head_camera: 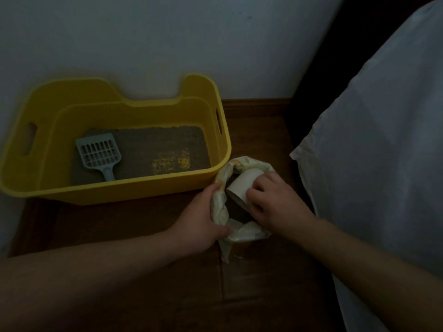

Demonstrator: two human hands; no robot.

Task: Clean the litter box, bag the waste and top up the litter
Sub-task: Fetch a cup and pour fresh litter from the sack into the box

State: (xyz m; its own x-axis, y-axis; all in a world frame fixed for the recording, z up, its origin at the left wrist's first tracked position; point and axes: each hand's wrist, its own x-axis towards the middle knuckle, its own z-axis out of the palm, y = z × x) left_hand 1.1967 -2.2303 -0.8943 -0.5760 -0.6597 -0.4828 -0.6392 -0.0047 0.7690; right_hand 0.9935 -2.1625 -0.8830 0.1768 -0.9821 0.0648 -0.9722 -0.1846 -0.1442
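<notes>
A yellow litter box [217, 164] stands on the wooden floor against the wall, with a thin layer of grey-brown litter [158, 147] in it. A pale blue slotted scoop [99, 153] lies on the litter at the left. To the right of the box sits a pale yellowish bag [221, 212] with its mouth open. My left hand [203, 221] grips the bag's left rim. My right hand [271, 202] holds a white paper cup [242, 185] tilted on its side over the bag's opening.
A white wall [167, 44] runs behind the box. A bed with a white sheet [374, 140] fills the right side, close to the bag. Wooden floor [254, 283] lies in front. The room is dim.
</notes>
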